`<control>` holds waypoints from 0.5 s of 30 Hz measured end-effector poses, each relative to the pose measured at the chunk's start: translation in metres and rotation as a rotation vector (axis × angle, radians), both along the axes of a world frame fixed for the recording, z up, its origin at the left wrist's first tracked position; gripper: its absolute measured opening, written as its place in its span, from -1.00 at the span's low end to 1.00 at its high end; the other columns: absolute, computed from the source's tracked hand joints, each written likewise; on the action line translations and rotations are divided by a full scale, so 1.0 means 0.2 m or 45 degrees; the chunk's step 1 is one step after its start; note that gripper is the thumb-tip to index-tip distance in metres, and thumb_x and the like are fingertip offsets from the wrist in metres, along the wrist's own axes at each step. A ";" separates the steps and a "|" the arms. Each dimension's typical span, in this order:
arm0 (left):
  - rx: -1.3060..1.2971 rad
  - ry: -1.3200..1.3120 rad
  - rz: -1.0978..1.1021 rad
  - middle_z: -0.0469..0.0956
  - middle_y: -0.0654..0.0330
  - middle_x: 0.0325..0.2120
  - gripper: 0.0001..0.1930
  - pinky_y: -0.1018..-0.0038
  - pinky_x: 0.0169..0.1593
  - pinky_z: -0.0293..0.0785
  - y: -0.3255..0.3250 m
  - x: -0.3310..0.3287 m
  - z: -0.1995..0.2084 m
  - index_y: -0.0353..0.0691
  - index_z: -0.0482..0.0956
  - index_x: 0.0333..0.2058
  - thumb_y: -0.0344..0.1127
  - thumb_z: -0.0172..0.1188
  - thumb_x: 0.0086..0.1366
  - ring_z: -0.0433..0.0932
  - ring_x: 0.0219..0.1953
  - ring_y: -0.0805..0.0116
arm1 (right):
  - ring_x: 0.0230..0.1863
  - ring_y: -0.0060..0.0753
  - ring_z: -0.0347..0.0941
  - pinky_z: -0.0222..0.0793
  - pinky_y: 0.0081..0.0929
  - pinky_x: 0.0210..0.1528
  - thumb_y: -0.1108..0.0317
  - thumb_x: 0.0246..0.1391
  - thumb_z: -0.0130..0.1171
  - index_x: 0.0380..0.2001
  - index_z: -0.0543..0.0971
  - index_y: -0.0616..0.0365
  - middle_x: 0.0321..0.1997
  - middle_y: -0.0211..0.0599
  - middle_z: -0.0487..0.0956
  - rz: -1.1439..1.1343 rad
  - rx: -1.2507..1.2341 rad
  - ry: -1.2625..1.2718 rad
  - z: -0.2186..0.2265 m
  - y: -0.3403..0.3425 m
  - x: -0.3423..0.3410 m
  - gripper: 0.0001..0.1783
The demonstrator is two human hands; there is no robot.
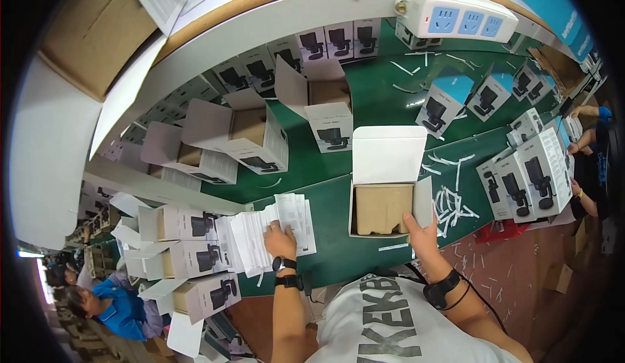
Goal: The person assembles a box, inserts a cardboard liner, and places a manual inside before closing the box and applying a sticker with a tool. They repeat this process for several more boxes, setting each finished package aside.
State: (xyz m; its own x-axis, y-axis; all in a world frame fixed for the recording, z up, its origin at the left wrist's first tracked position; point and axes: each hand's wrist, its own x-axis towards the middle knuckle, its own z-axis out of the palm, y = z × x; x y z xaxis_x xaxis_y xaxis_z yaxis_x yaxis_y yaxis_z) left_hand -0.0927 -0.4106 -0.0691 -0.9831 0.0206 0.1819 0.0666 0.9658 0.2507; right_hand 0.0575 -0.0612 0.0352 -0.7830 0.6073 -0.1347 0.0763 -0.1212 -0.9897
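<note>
The open white carton (385, 187) is sitting on the green belt (384, 99), lid flap standing up, and everything is lining up around it. The right hand (422, 229) is gripping the carton's near right corner, fingers curling over the rim against the brown cardboard insert (381, 208) that is filling the inside. Left of the carton, the left hand (280, 239) is pressing down flat on a fanned stack of printed leaflets (270, 229), fingers spread on the top sheets; whether it is pinching one I cannot tell. Beyond the carton, more open boxes (237, 135) are riding the belt, and closed printed boxes (530, 177) are standing just right of it. White paper strips (449, 203) are lying scattered between those and the carton. Far behind it, a white power strip (456, 15) is resting on the shelf edge.
</note>
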 end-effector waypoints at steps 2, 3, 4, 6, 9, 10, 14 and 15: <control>0.203 0.012 0.055 0.58 -0.06 -0.27 -0.64 0.14 -0.22 0.52 -0.10 -0.01 0.01 -0.28 0.53 -0.05 -0.21 0.34 0.28 0.58 -0.28 -0.06 | 0.12 -0.41 0.48 0.38 -0.43 0.20 0.39 0.25 0.28 0.31 0.33 0.28 0.13 -0.21 0.56 0.003 0.043 -0.004 -0.01 -0.02 0.01 -0.38; 0.401 0.020 0.100 0.58 0.00 -0.29 -0.65 0.18 -0.26 0.53 -0.12 -0.02 0.04 -0.31 0.49 -0.03 -0.24 0.30 0.33 0.60 -0.32 0.02 | 0.12 -0.41 0.48 0.38 -0.43 0.20 0.39 0.25 0.28 0.30 0.33 0.28 0.14 -0.20 0.56 -0.004 0.080 -0.008 -0.02 -0.03 0.01 -0.39; 0.754 0.058 0.159 0.59 0.01 -0.24 -0.66 0.22 -0.25 0.56 -0.13 0.00 0.08 -0.34 0.46 0.01 -0.28 0.25 0.37 0.62 -0.27 0.09 | 0.12 -0.41 0.48 0.38 -0.43 0.20 0.39 0.25 0.28 0.30 0.33 0.29 0.14 -0.20 0.56 -0.012 0.118 -0.012 -0.02 -0.03 0.02 -0.39; 1.560 0.207 0.208 0.60 0.00 -0.13 -0.66 0.30 -0.18 0.59 0.07 0.08 0.49 -0.40 0.43 0.06 -0.32 0.17 0.42 0.64 -0.16 0.19 | 0.13 -0.41 0.48 0.38 -0.42 0.21 0.38 0.26 0.28 0.31 0.33 0.29 0.15 -0.19 0.55 -0.070 0.113 -0.042 -0.03 -0.03 0.03 -0.39; 2.081 0.344 -0.213 0.55 -0.10 0.06 -0.58 0.17 0.16 0.57 0.38 0.33 0.95 -0.42 0.36 0.15 -0.38 0.14 0.38 0.62 0.01 0.07 | 0.15 -0.40 0.47 0.37 -0.41 0.23 0.38 0.26 0.27 0.32 0.32 0.29 0.17 -0.17 0.55 -0.051 0.073 -0.048 0.02 -0.05 -0.01 -0.38; 1.615 0.370 -0.396 0.54 -0.11 0.05 -0.55 0.13 0.17 0.54 0.38 0.40 0.86 -0.42 0.35 0.18 -0.41 0.13 0.35 0.60 0.02 0.04 | 0.17 -0.39 0.47 0.36 -0.40 0.25 0.38 0.26 0.27 0.32 0.32 0.28 0.18 -0.16 0.54 -0.035 0.096 -0.032 0.03 -0.05 -0.03 -0.38; 0.859 0.173 -0.870 0.46 -0.11 0.11 -0.30 0.09 0.23 0.40 0.61 0.34 0.83 -0.39 0.23 0.34 -0.47 0.22 0.22 0.50 0.07 0.01 | 0.22 -0.35 0.44 0.33 -0.37 0.29 0.38 0.24 0.27 0.33 0.31 0.28 0.23 -0.14 0.50 0.007 0.113 -0.009 0.04 -0.06 -0.04 -0.36; 0.899 0.249 -0.753 0.45 -0.11 0.12 -0.27 0.11 0.20 0.39 0.68 0.31 0.77 -0.38 0.22 0.34 -0.46 0.27 0.19 0.49 0.06 0.01 | 0.24 -0.32 0.43 0.32 -0.35 0.31 0.38 0.23 0.28 0.33 0.31 0.28 0.25 -0.12 0.49 0.020 0.085 -0.012 0.04 -0.05 -0.03 -0.34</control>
State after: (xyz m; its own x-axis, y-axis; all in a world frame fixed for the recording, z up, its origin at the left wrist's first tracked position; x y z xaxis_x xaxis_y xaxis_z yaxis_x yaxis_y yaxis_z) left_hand -0.0312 -0.2752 0.0847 -0.7992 0.3286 0.5033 0.6002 0.3905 0.6981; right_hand 0.0508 -0.0718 0.0430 -0.7915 0.6027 -0.1020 0.0873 -0.0537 -0.9947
